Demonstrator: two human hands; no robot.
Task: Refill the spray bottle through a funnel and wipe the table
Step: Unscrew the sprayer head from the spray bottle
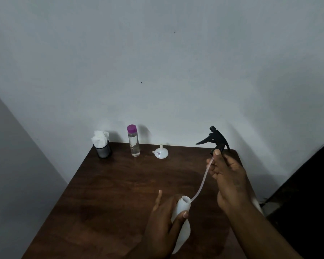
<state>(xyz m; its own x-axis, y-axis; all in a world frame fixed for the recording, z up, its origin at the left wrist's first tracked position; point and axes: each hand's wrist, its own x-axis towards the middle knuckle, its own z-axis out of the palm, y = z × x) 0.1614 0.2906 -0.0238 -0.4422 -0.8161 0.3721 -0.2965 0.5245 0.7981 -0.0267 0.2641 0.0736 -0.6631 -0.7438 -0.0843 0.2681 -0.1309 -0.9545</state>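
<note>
1. While the left hand (165,217) wraps the white spray bottle (180,221) above the bench (110,184), keep the bottle steady.
2. With the right hand (226,176) pinching the black trigger head (216,139), draw the dip tube (202,180) straight out of the neck.
3. Set the head down clear of the funnel (161,153).

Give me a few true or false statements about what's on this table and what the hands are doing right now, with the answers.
1. The right hand holds the black spray head lifted off the bottle. True.
2. The funnel sits in the bottle's neck. False: it rests on the table, spout up.
3. The left hand grips the bottle. True.
4. The clear bottle has its purple cap off. False: the cap is on.
5. The dip tube is fully out of the bottle. False: its end is at the mouth.
</note>
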